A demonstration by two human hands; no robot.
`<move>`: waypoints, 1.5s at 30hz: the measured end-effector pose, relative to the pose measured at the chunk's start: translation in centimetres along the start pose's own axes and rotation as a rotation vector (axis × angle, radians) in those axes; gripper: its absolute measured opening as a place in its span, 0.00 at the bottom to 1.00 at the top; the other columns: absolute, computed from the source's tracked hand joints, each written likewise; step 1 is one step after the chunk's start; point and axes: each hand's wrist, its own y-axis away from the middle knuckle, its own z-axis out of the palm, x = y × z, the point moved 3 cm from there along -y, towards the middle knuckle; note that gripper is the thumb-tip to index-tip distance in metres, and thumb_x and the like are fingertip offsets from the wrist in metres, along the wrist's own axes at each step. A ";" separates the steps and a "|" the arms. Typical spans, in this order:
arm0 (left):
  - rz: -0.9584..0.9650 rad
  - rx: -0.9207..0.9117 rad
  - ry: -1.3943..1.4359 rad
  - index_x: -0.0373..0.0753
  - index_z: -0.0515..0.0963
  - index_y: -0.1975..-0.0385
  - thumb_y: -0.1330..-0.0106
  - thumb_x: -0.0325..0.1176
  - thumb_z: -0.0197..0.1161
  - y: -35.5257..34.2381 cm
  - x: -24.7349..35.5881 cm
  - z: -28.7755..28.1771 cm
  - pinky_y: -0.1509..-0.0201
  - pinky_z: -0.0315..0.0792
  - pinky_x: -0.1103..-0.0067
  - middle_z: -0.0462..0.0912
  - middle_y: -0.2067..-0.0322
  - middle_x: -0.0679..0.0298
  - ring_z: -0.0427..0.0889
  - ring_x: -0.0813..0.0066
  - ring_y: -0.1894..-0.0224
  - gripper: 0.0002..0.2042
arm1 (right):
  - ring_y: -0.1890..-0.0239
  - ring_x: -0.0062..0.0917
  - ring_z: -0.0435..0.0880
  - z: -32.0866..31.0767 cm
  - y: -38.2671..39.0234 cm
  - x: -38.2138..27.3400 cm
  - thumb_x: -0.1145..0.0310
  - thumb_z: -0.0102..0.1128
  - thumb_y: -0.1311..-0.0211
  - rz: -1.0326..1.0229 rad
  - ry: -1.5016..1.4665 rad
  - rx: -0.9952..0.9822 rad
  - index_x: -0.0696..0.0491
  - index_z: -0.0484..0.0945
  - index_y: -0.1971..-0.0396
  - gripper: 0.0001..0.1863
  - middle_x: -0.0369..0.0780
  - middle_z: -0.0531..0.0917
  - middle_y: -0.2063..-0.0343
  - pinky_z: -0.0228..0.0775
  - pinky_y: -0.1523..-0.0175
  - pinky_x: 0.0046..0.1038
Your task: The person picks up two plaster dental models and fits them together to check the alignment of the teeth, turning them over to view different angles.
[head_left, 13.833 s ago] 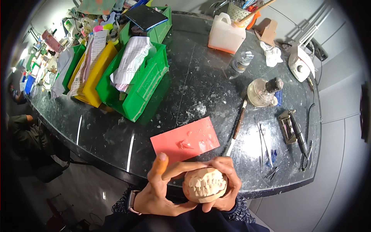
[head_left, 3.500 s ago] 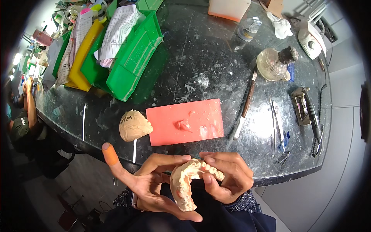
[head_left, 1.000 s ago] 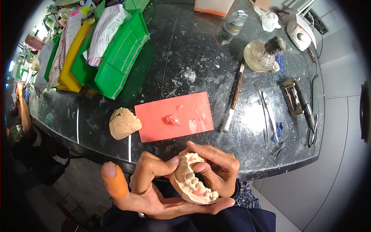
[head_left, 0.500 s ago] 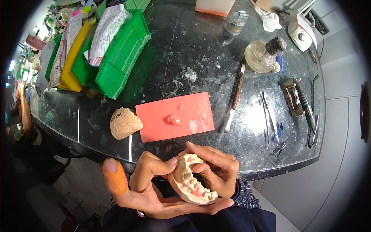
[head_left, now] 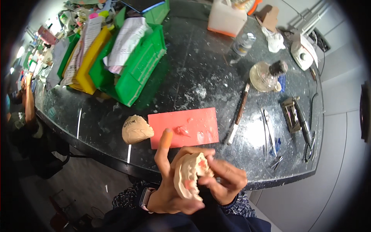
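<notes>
A cream plaster dental model (head_left: 184,176), horseshoe-shaped with pink wax at gaps in its tooth row, is held up between both hands in front of the bench edge. My left hand (head_left: 164,189) cups it from behind and below; its index finger, wrapped in orange tape, points up off the model. At the model's right end, the fingers and thumb of my right hand (head_left: 228,181) close on the teeth, a little blurred. Just beyond lies a pink wax sheet (head_left: 166,123) with loose wax bits on it. A second, tan plaster model (head_left: 136,130) touches the sheet's left edge.
Right of the sheet lie a wax knife (head_left: 241,108), tweezers (head_left: 272,129) and a black handpiece (head_left: 303,121). Behind them stands a glass spirit burner (head_left: 262,77). Green bins (head_left: 141,67) holding papers fill the back left. Another person's arm (head_left: 29,96) shows at far left.
The model has been turned more upright in my hands. My left hand has shifted right, its taped finger now in front of the wax sheet. The bench appears slightly lower in view.
</notes>
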 end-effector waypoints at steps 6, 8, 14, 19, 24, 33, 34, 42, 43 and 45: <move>-0.461 -0.013 0.325 0.47 0.32 0.35 0.43 0.55 0.43 0.3 0.0 -1.4 0.64 0.73 0.72 0.75 0.62 0.49 0.77 0.63 0.63 0.40 | 0.74 0.23 0.79 -1.1 -0.8 -3.1 0.66 0.74 0.63 -0.296 0.336 0.127 0.52 0.82 0.64 0.20 0.38 0.78 0.72 0.73 0.71 0.21; -0.670 -0.080 0.359 0.42 0.34 0.35 0.42 0.57 0.39 1.0 0.7 -1.5 0.67 0.73 0.73 0.73 0.58 0.51 0.76 0.66 0.66 0.40 | 0.66 0.27 0.79 -0.1 -2.1 -3.6 0.69 0.71 0.61 -0.347 0.380 -0.089 0.50 0.81 0.64 0.19 0.36 0.79 0.67 0.73 0.65 0.25; -0.689 -0.180 0.428 0.41 0.34 0.36 0.41 0.59 0.37 2.4 -0.3 -1.6 0.78 0.72 0.77 0.72 0.61 0.53 0.75 0.70 0.74 0.39 | 0.68 0.26 0.80 0.7 -2.0 -2.7 0.71 0.68 0.62 -0.354 0.327 -0.276 0.49 0.80 0.61 0.21 0.34 0.80 0.66 0.74 0.66 0.24; -0.726 -0.203 0.414 0.42 0.34 0.36 0.41 0.60 0.37 2.3 0.1 -1.6 0.82 0.70 0.79 0.71 0.67 0.56 0.72 0.73 0.79 0.39 | 0.71 0.23 0.82 0.8 -1.6 -2.6 0.67 0.67 0.62 -0.423 0.419 -0.268 0.50 0.80 0.63 0.19 0.33 0.80 0.67 0.77 0.68 0.21; -0.766 -0.219 0.451 0.44 0.34 0.36 0.41 0.59 0.38 2.5 0.3 -1.7 0.83 0.69 0.81 0.71 0.69 0.56 0.70 0.76 0.80 0.39 | 0.68 0.23 0.83 1.1 -1.4 -2.9 0.65 0.65 0.58 -0.557 0.560 -0.281 0.54 0.79 0.66 0.16 0.35 0.81 0.67 0.78 0.62 0.22; -0.772 -0.210 0.420 0.43 0.37 0.36 0.42 0.57 0.37 3.0 -0.5 -2.3 0.81 0.68 0.83 0.70 0.69 0.58 0.71 0.76 0.80 0.37 | 0.65 0.26 0.83 1.8 -1.1 -2.5 0.66 0.65 0.57 -0.601 0.518 -0.270 0.59 0.78 0.65 0.18 0.39 0.82 0.67 0.78 0.56 0.26; -0.773 -0.212 0.422 0.43 0.37 0.36 0.42 0.57 0.37 2.9 -0.5 -2.3 0.81 0.68 0.83 0.70 0.69 0.58 0.71 0.76 0.80 0.37 | 0.65 0.26 0.83 1.8 -1.0 -2.5 0.66 0.65 0.57 -0.599 0.520 -0.270 0.59 0.78 0.65 0.18 0.39 0.82 0.67 0.78 0.56 0.26; -0.744 -0.199 0.442 0.41 0.40 0.36 0.41 0.59 0.35 2.2 -0.4 -2.2 0.79 0.67 0.82 0.72 0.71 0.59 0.73 0.76 0.79 0.38 | 0.67 0.25 0.83 2.0 -0.9 -2.1 0.67 0.67 0.58 -0.489 0.494 -0.200 0.57 0.78 0.63 0.19 0.37 0.82 0.68 0.76 0.54 0.28; -0.743 -0.198 0.441 0.41 0.40 0.36 0.41 0.59 0.35 2.2 -0.5 -2.2 0.79 0.67 0.82 0.72 0.71 0.59 0.73 0.76 0.79 0.38 | 0.67 0.25 0.83 2.0 -1.1 -2.2 0.67 0.67 0.58 -0.491 0.493 -0.200 0.57 0.78 0.63 0.19 0.37 0.82 0.68 0.76 0.54 0.28; -0.714 -0.162 0.421 0.43 0.42 0.37 0.38 0.58 0.31 2.1 -0.8 -2.4 0.80 0.64 0.85 0.71 0.74 0.58 0.69 0.78 0.82 0.34 | 0.67 0.25 0.83 2.1 -1.5 -2.3 0.68 0.67 0.58 -0.396 0.517 -0.271 0.56 0.78 0.62 0.19 0.37 0.82 0.68 0.76 0.53 0.28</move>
